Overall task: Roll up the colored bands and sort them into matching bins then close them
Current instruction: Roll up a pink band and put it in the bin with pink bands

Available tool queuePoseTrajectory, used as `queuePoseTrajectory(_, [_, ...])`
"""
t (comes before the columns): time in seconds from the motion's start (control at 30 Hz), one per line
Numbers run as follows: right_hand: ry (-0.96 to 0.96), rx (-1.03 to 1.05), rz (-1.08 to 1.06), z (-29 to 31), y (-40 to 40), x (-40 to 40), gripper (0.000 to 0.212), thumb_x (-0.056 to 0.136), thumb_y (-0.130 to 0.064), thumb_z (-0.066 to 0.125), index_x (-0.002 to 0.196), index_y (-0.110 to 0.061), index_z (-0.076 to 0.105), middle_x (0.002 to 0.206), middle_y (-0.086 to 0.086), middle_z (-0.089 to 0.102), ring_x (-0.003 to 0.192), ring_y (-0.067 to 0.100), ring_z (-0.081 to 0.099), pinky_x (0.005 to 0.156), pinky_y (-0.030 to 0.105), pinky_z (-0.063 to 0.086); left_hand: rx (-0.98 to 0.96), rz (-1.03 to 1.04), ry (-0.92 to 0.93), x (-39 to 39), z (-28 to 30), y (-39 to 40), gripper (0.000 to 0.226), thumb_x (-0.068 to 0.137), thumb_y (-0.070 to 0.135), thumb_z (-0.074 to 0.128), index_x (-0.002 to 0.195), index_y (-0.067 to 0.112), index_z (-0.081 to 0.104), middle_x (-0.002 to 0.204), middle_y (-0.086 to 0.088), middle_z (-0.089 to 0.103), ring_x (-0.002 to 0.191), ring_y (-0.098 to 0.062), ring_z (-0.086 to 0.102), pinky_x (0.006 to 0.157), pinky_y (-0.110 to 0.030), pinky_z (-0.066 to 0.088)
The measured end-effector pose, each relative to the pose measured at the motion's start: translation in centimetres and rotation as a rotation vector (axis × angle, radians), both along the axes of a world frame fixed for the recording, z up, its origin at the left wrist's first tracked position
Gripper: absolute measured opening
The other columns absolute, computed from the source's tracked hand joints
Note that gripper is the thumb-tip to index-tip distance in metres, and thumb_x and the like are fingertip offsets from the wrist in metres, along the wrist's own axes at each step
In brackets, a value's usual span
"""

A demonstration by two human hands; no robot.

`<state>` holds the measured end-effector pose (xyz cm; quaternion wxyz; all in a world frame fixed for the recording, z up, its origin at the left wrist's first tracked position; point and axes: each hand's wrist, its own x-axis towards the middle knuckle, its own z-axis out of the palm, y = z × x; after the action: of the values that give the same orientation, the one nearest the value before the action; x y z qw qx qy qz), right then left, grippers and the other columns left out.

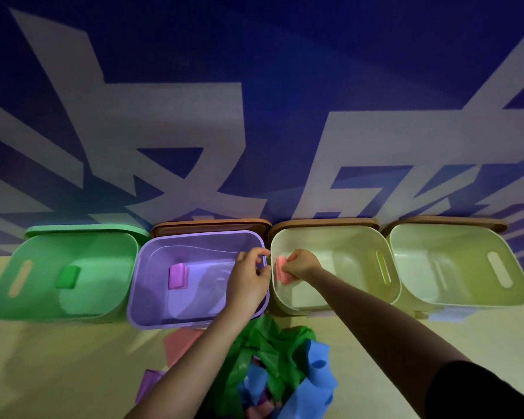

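Our right hand [301,264] pinches the pink roll [282,270] over the left cream bin [396,285] while the left hand [248,278] hovers loosely curled, empty (soft, light, springy, so we'd squeeze across its coils).

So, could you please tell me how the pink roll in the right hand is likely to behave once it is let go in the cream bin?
The pink roll looks soft, since the right hand pinches it easily. Being a rolled band, it may loosen or unroll. The rolls in the green and purple bins lie still, so it probably stays put in the cream bin.
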<state>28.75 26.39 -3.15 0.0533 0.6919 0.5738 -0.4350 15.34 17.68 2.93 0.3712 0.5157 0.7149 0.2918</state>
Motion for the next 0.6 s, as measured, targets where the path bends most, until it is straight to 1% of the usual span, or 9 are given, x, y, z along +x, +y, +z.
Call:
queuePoseTrajectory(0.07, [0.006, -0.014, -0.03, -0.3, 0.2, 0.2, 0.02, 0.083, -0.023, 0.062, 0.066, -0.014, 0.066, 0.063, -0.001, 0.061, 0.067, 0.013, 0.061, 0.063, 0.02, 0.047, 0.001, -0.005, 0.004, -0.1, 0.0, 0.0, 0.028, 0.092, 0.013, 0.056, 0.117, 0.025, 0.058, 0.104, 0.003, 0.049, 0.082, -0.011, 0.057, 0.059, -0.011, 0.04])
queuePoseTrajectory(0.13, [0.021, -0.016, -0.046, -0.5, 0.1, 0.2, 0.017, 0.081, -0.022, 0.063, 0.075, -0.009, 0.071, 0.071, 0.003, 0.065, 0.075, 0.017, 0.064, 0.069, 0.024, 0.051, -0.002, -0.003, 0.0, -0.1, 0.0, 0.0, 0.028, 0.092, 0.013, 0.055, 0.116, 0.026, 0.058, 0.104, 0.002, 0.049, 0.083, -0.012, 0.058, 0.061, -0.015, 0.042])
queuePoseTrajectory(0.2, [0.039, -0.017, -0.06, -0.9, 0.1, 0.3, 0.021, 0.082, -0.022, 0.061, 0.081, -0.005, 0.075, 0.076, 0.007, 0.069, 0.081, 0.019, 0.067, 0.077, 0.028, 0.054, -0.006, -0.001, 0.001, -0.1, 0.0, 0.0, 0.028, 0.091, 0.013, 0.055, 0.115, 0.026, 0.058, 0.104, 0.002, 0.049, 0.084, -0.013, 0.059, 0.064, -0.019, 0.043])
queuePoseTrajectory(0.33, [0.069, -0.006, -0.076, -1.2, 0.1, 0.2, 0.024, 0.082, -0.021, 0.061, 0.079, -0.003, 0.077, 0.081, 0.012, 0.073, 0.084, 0.022, 0.069, 0.084, 0.032, 0.056, -0.004, 0.004, -0.004, 0.0, 0.1, 0.1, 0.028, 0.091, 0.012, 0.056, 0.114, 0.027, 0.059, 0.104, 0.001, 0.049, 0.084, -0.016, 0.06, 0.072, -0.027, 0.048])
queuePoseTrajectory(0.4, [0.06, -0.004, -0.09, -1.4, 0.3, 0.2, 0.026, 0.083, -0.024, 0.06, 0.077, -0.004, 0.076, 0.076, 0.009, 0.072, 0.078, 0.02, 0.068, 0.08, 0.029, 0.056, -0.006, 0.001, 0.0, -0.1, 0.2, 0.0, 0.028, 0.091, 0.012, 0.055, 0.114, 0.027, 0.059, 0.104, 0.001, 0.049, 0.085, -0.016, 0.06, 0.074, -0.03, 0.049])
queuePoseTrajectory(0.47, [0.047, -0.008, -0.105, -1.4, 0.4, 0.3, 0.024, 0.084, -0.026, 0.06, 0.072, -0.007, 0.07, 0.067, 0.004, 0.065, 0.068, 0.017, 0.062, 0.07, 0.025, 0.051, -0.006, 0.001, -0.004, -0.1, 0.1, 0.1, 0.028, 0.09, 0.012, 0.056, 0.114, 0.027, 0.059, 0.104, 0.001, 0.05, 0.085, -0.016, 0.06, 0.075, -0.033, 0.051])
queuePoseTrajectory(0.5, [0.05, -0.012, -0.121, -1.4, 0.5, 0.4, 0.022, 0.084, -0.026, 0.06, 0.073, -0.008, 0.067, 0.066, 0.002, 0.062, 0.066, 0.016, 0.059, 0.066, 0.024, 0.048, -0.005, 0.001, -0.005, 0.0, 0.2, 0.1, 0.028, 0.09, 0.012, 0.056, 0.113, 0.027, 0.059, 0.104, 0.0, 0.05, 0.085, -0.016, 0.06, 0.076, -0.033, 0.051])
queuePoseTrajectory(0.6, [0.066, -0.016, -0.159, -1.7, 0.7, 0.6, 0.019, 0.085, -0.025, 0.062, 0.081, -0.007, 0.064, 0.07, 0.004, 0.061, 0.068, 0.017, 0.058, 0.064, 0.024, 0.046, -0.003, 0.003, -0.005, 0.0, 0.2, 0.1, 0.028, 0.091, 0.012, 0.056, 0.114, 0.026, 0.059, 0.103, 0.001, 0.049, 0.084, -0.015, 0.06, 0.072, -0.029, 0.05])
